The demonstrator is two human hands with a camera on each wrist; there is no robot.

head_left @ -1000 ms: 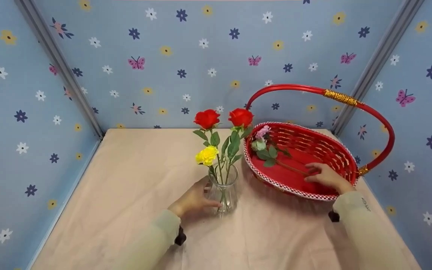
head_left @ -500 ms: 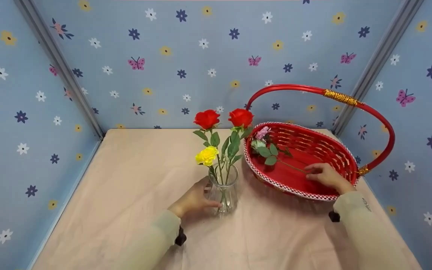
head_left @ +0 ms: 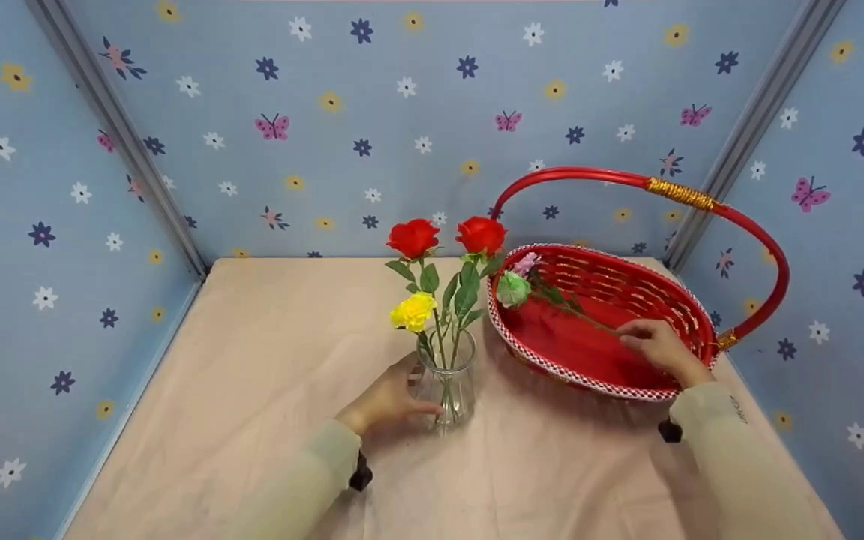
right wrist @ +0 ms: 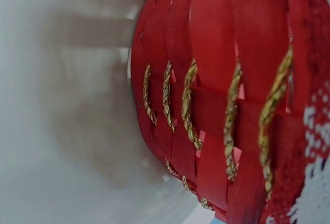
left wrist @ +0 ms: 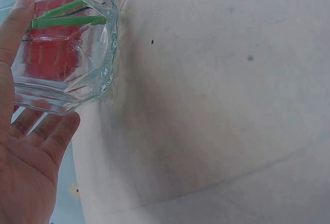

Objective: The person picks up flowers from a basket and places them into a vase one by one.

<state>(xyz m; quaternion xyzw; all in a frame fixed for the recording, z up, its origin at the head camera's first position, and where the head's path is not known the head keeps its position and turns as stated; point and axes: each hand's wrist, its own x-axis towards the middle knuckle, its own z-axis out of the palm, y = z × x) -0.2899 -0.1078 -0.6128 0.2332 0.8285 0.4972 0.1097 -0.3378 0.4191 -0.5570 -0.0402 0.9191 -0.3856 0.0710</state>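
The stem of the green flower [head_left: 513, 289] is pinched by the right hand [head_left: 661, 349]; its bloom is noted at ten o'clock in the red wicker basket [head_left: 578, 349]. At eight o'clock from there, the glass vase [head_left: 457, 391] is gripped by the left hand [head_left: 387, 401]. Flower removal is judged underway; a lift clear of the rim is called for.

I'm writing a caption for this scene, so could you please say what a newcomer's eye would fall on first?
Probably the red woven basket at right, its tall handle wrapped in gold. Left of it, two red roses and a yellow flower stand in a glass vase that the left hand holds. Over the basket, the right hand pinches the stem of a green flower.
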